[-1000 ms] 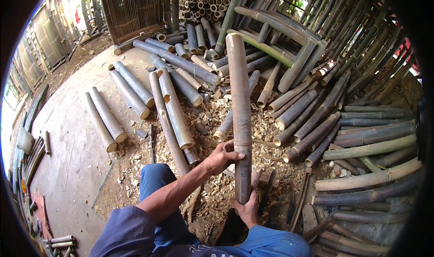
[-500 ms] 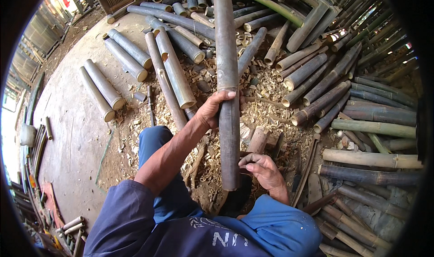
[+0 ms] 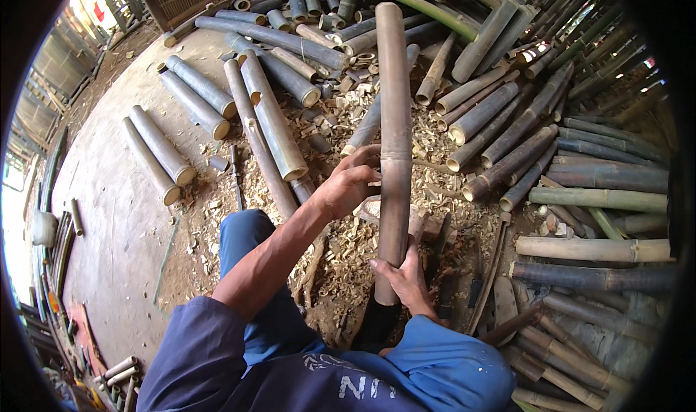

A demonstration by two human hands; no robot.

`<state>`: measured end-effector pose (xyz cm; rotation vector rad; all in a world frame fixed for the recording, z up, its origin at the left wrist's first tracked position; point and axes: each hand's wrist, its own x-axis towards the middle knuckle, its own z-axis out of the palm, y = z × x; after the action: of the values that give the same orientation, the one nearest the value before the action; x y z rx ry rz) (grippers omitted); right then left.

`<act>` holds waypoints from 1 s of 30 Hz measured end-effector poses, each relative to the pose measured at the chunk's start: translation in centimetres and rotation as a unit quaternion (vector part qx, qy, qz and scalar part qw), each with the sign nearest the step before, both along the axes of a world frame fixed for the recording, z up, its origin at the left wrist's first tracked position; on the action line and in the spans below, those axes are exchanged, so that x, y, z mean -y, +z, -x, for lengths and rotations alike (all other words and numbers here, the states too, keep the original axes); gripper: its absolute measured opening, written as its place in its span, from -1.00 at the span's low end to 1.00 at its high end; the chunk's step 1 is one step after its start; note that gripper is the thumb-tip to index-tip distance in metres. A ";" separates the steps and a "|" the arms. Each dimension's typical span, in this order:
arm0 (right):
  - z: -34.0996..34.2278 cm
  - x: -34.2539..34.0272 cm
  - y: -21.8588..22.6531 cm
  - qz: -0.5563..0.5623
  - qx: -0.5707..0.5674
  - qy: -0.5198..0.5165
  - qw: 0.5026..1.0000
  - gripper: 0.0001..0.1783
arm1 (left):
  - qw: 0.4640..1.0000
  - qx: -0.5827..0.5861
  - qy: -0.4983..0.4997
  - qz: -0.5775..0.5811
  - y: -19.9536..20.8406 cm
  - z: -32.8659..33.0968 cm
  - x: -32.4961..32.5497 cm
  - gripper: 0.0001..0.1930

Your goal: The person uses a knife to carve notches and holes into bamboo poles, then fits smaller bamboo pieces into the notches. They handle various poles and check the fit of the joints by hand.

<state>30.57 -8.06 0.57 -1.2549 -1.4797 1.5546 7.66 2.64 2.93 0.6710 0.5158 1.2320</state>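
Observation:
I hold a long brown bamboo pole [image 3: 394, 122] upright in front of me, its top end pointing away. My left hand [image 3: 349, 183] grips it at the middle, around a node. My right hand [image 3: 403, 280] clasps its lower part from the right side, close to my knee. The pole's bottom end is hidden behind my right hand and blue sleeve. Beneath the pole lies a wooden block [image 3: 377, 212] among pale shavings [image 3: 341, 245].
Cut bamboo sections [image 3: 272, 122] lie on the concrete floor [image 3: 116, 194] to my left. A big heap of bamboo poles [image 3: 551, 151] fills the right side and the back. A dark metal rod [image 3: 236, 176] rests by the shavings.
My right hand has come back onto the lower pole after hovering open beside it. The pole has shifted slightly right and my left hand sits lower in view.

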 end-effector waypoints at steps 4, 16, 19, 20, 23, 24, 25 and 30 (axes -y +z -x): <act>1.0 0.4 1.4 0.071 -0.045 -0.066 0.994 -0.14 | 0.999 0.038 -0.020 0.020 -0.5 -0.1 0.3 -0.28; 1.5 2.0 -0.5 0.134 -0.067 -0.031 0.988 -0.11 | 0.961 -0.108 -0.029 0.253 -4.3 -5.5 3.9 -0.31; 2.8 3.4 0.1 0.196 -0.113 0.023 0.974 -0.11 | 0.963 -0.162 -0.016 0.214 -6.2 -3.4 3.0 -0.37; 2.6 4.0 -0.9 0.213 -0.116 0.026 0.970 -0.13 | 0.957 -0.218 0.000 0.192 -5.6 -3.8 2.7 -0.36; 2.7 4.7 -2.0 0.267 -0.163 -0.003 0.950 -0.17 | 0.951 -0.264 0.034 0.157 -5.6 -4.4 2.7 -0.26; 2.7 4.4 -2.1 0.259 -0.167 -0.012 0.951 -0.18 | 0.959 -0.242 0.039 0.139 -6.0 -4.5 3.0 -0.21; 2.4 4.1 -2.1 0.251 -0.170 -0.024 0.953 -0.18 | 0.963 -0.246 0.034 0.103 -5.7 -4.8 3.0 -0.18; 0.7 -0.3 -1.3 0.214 -0.099 -0.040 0.971 -0.03 | 0.967 -0.240 0.004 0.090 -5.1 -3.8 2.1 -0.22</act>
<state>29.84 -7.80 -0.69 -1.3260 -0.9847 1.9480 11.50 0.54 -2.20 0.8151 1.0209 1.0125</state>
